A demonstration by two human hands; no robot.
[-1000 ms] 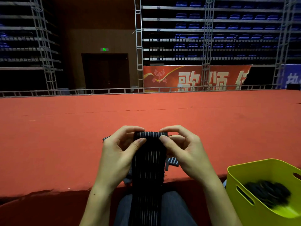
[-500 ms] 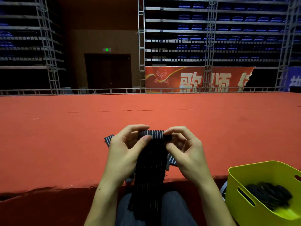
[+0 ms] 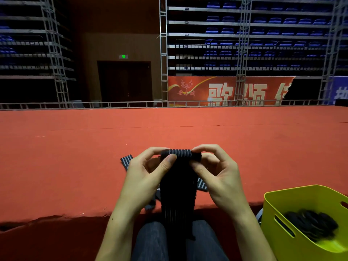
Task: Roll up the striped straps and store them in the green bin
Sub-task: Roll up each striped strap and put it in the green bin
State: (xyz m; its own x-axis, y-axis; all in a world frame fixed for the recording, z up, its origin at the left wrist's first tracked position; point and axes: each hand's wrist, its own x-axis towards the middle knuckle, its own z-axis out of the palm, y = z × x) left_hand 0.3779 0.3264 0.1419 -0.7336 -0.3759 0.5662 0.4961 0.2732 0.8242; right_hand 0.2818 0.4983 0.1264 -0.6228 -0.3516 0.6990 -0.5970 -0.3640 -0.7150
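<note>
Striped strap (image 3: 178,187) hangs from both hands over the lap, top end already turned into a small tight roll (image 3: 180,154) at the near edge of the red surface (image 3: 75,166). Left hand (image 3: 145,178) pinches the roll's left end, thumb across the front; right hand (image 3: 219,176) pinches the right end, fingers curled over the top.

To roll well, my read: keep the edges square, turn with both thumbs evenly, hold tension on the hanging tail so the coil doesn't telescope.

Green bin (image 3: 282,213) sits near right, beside the knee, with dark rolled straps (image 3: 310,223) inside; count not readable, looks like several.

Count: one strap in hand, at least one more loose strap (image 3: 126,161) lying on the surface behind the hands, its ends showing either side. One bin.

Far: banner, scaffolding, blue seats.
</note>
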